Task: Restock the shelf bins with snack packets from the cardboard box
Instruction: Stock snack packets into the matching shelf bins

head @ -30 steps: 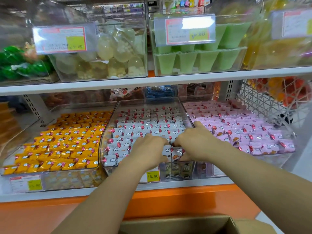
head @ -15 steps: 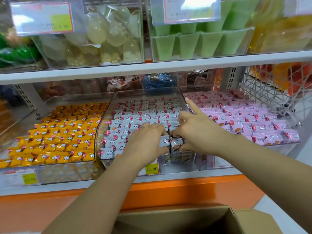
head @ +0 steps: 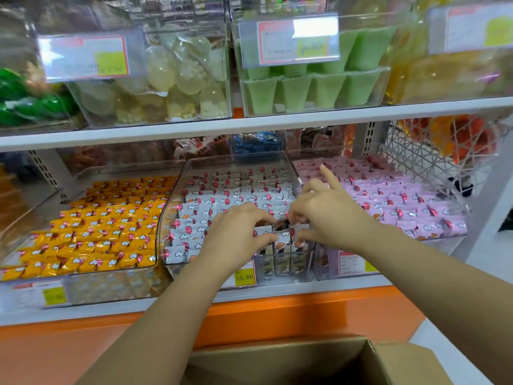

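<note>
A clear middle bin (head: 170,215) on the lower shelf holds rows of white snack packets (head: 222,196). Both my hands are at its front right corner. My left hand (head: 236,234) has its fingers curled over upright white packets (head: 282,241), thumb against their front. My right hand (head: 333,215) pinches the same group from the right with thumb and curled fingers, while its index finger sticks out straight toward the back. The open cardboard box (head: 319,357) lies below at the bottom edge; its inside is hidden.
An orange-packet bin (head: 105,226) sits to the left and a pink-packet bin (head: 394,201) to the right. The upper shelf (head: 249,123) carries bins of pale jellies and green cups. A white wire rack (head: 416,162) stands at far right.
My right index finger has lifted and straightened from the packets. Both hands stay at the front right of the middle bin, working the upright packets closer together.
</note>
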`<state>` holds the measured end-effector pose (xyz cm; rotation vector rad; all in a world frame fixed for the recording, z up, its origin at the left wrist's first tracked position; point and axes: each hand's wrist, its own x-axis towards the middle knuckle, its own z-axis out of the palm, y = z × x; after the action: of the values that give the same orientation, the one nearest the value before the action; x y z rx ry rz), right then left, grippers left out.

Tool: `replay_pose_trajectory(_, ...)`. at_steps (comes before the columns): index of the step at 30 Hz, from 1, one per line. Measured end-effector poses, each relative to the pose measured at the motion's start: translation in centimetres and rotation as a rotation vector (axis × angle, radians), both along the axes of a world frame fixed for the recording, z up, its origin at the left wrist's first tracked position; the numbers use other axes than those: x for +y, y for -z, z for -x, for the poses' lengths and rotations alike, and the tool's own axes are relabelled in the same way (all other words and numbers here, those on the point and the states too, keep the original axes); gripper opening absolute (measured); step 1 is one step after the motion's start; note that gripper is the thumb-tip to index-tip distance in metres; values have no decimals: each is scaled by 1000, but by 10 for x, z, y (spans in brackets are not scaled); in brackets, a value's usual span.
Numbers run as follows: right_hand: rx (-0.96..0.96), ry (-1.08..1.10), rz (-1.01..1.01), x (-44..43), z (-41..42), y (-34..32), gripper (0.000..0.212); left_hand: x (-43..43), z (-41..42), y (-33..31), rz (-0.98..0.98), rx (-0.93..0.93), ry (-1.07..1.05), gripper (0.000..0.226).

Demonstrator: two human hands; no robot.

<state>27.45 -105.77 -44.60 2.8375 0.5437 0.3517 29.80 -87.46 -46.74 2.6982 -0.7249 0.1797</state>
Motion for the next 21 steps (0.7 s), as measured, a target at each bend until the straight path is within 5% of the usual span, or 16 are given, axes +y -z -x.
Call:
replay_pose_trajectory(8,-123,85,0,12,-7,20,14,-20,-5,17,-83,-156,-123,25)
replay_pose_trajectory(13,-308,-49,-206,8,-6,34,35,-22,0,20,-74,-238,-140,30)
replay_pose_trajectory(18,-450,-202,-362,2,22,37,4,-2,27,21,203,-403,-28,20)
replay_pose_trajectory(21,-396,-226,-448,11,51,46,11,14,53,39,378,-376,-24,21)
